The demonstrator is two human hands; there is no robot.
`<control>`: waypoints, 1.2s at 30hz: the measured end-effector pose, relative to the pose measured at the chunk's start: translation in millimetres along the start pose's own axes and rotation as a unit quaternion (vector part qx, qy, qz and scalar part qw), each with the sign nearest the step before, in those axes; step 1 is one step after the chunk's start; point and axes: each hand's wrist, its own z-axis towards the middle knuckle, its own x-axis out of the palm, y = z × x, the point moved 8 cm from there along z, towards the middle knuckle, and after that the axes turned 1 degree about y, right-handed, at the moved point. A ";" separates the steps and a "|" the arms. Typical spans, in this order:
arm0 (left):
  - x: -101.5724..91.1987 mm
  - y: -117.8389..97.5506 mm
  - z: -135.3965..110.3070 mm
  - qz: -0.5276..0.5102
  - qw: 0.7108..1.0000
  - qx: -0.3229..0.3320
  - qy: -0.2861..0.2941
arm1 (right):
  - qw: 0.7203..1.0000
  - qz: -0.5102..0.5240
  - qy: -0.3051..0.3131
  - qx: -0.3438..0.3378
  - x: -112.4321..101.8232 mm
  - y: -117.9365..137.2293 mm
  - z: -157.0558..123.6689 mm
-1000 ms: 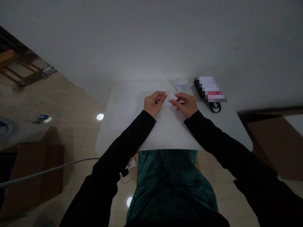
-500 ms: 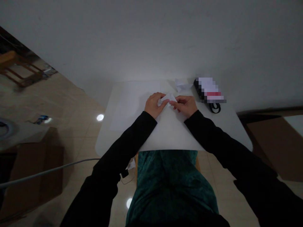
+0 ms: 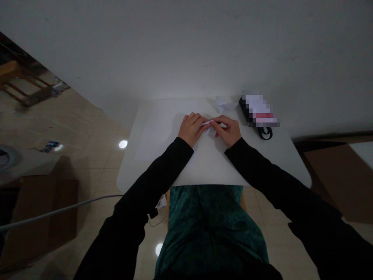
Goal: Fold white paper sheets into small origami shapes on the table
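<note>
A small folded piece of white paper (image 3: 208, 126) is pinched between both my hands above the far half of a white table (image 3: 210, 163). My left hand (image 3: 190, 128) grips its left side with the fingers curled over it. My right hand (image 3: 228, 130) grips its right side, thumb and fingers pressed together. Most of the paper is hidden by my fingers. Both arms are in black sleeves.
A flat white sheet (image 3: 163, 128) lies on the table's left half. A crumpled or folded white paper (image 3: 224, 104) sits at the far edge by the wall. A black object with a cord (image 3: 264, 130) lies at the far right. Cardboard boxes (image 3: 40, 210) and a cable stand on the floor at left.
The paper, held up and showing a pointed fold a second ago, has been flattened and lowered between my hands. My hands have moved closer together.
</note>
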 end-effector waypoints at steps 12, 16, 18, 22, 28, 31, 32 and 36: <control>-0.9 -3.2 1.8 0.062 0.997 -0.008 0.039 | 0.999 0.042 0.023 0.014 4.8 -11.2 3.4; -1.1 -4.9 2.0 0.070 0.996 -0.009 0.047 | 0.999 0.042 0.001 0.028 2.8 -11.6 3.3; -0.9 -5.0 1.9 0.071 0.996 -0.009 0.051 | 0.999 0.034 -0.024 0.029 0.5 -9.5 2.6; -1.9 -5.3 1.6 0.071 0.996 -0.005 0.059 | 0.999 0.022 -0.032 0.029 2.5 -6.3 2.4; -5.9 -6.9 1.2 0.050 0.997 0.018 0.059 | 1.000 -0.023 -0.001 0.012 4.6 -1.0 3.4; -6.9 -3.8 0.7 0.032 0.997 0.031 0.068 | 0.999 -0.043 0.026 -0.005 7.0 6.7 1.7; -6.9 -2.4 0.3 0.025 0.996 0.037 0.074 | 0.998 -0.047 0.033 -0.008 8.2 8.6 1.1; -7.2 0.5 -2.0 0.001 0.993 0.064 0.099 | 0.999 -0.039 0.031 0.003 9.0 5.9 1.5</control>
